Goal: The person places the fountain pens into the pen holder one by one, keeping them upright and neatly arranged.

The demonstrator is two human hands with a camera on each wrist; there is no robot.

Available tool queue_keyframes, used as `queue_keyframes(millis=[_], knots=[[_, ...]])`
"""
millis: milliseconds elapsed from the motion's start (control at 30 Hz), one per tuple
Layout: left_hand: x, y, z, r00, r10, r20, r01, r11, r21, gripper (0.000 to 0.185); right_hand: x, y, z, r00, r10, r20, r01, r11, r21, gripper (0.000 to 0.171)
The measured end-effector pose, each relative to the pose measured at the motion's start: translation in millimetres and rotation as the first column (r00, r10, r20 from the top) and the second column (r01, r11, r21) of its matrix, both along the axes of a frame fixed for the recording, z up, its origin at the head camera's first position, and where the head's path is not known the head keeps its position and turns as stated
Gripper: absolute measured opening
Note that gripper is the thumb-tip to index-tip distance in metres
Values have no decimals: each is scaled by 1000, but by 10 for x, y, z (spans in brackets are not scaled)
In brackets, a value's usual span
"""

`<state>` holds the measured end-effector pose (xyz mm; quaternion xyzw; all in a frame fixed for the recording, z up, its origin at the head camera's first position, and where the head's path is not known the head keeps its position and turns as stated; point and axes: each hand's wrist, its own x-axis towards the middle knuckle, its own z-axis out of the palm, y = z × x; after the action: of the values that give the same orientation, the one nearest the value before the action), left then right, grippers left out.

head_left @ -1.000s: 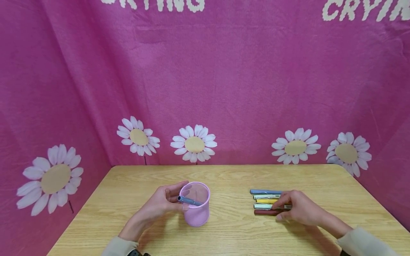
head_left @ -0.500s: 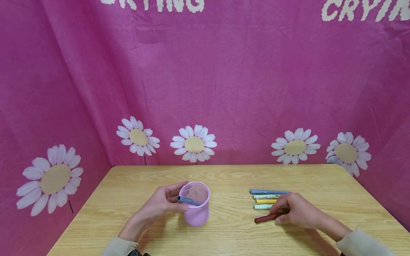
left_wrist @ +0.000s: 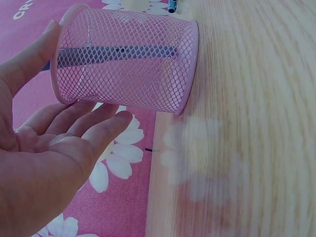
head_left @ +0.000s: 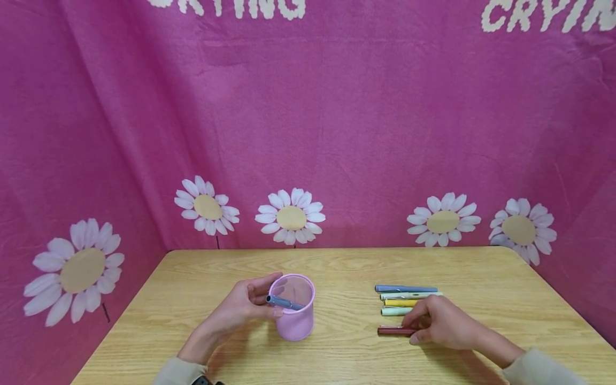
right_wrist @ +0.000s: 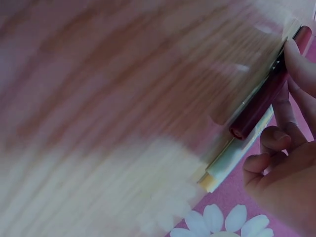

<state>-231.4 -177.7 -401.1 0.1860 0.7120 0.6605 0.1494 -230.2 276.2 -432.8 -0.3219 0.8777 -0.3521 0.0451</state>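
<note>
My left hand [head_left: 236, 306] holds a pink mesh pen cup [head_left: 296, 325] near its rim, thumb on the near side and fingers on the far side. The cup stands upright on the table. One dark blue pen [head_left: 286, 303] leans inside, its end poking over the rim toward my thumb. On the right, my right hand [head_left: 447, 323] pinches a dark red pen [head_left: 392, 331] between thumb and fingers. That pen lies level, low over the table; whether it touches the wood I cannot tell. In the right wrist view the red pen [right_wrist: 261, 101] runs past my thumb.
Beyond the red pen lie a blue pen [head_left: 406, 289], a pale pen [head_left: 399, 295], a yellow pen [head_left: 398, 303] and a mint pen [head_left: 394, 311], side by side. My right hand partly covers some. Behind the wooden table [head_left: 337, 267] hangs a magenta daisy cloth [head_left: 337, 133].
My right hand has drawn the dark red pen out of the row toward me. It tilted midway and is level again now. My left hand and the cup have stayed put.
</note>
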Motion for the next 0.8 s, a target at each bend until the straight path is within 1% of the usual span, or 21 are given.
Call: queue_keyframes(millis=[67, 167, 300, 367, 533, 800], knots=[[1, 0, 1, 1000, 2, 1, -2, 1000, -3, 82, 2, -6, -18, 1000, 8, 2, -8, 1000, -11, 17], [2, 1, 2, 1000, 2, 1, -2, 1000, -3, 82, 5, -13, -42, 999, 29, -23, -30, 999, -33, 17], [1, 4, 4, 1000, -2, 0, 2, 1000, -1, 83, 12, -18, -54, 999, 22, -37, -24, 999, -42, 20], [0, 5, 5, 1000, -3, 0, 3, 1000, -1, 83, 13, -18, -54, 1000, 14, -15, -15, 999, -47, 21], [-4, 7, 7, 1000, -3, 0, 3, 1000, -5, 83, 12, -21, -56, 997, 18, 80, -10, 995, -96, 23], [1, 7, -1, 1000, -7, 3, 7, 1000, 4, 83, 16, -44, -68, 988, 23, 153, 0, 989, -147, 24]])
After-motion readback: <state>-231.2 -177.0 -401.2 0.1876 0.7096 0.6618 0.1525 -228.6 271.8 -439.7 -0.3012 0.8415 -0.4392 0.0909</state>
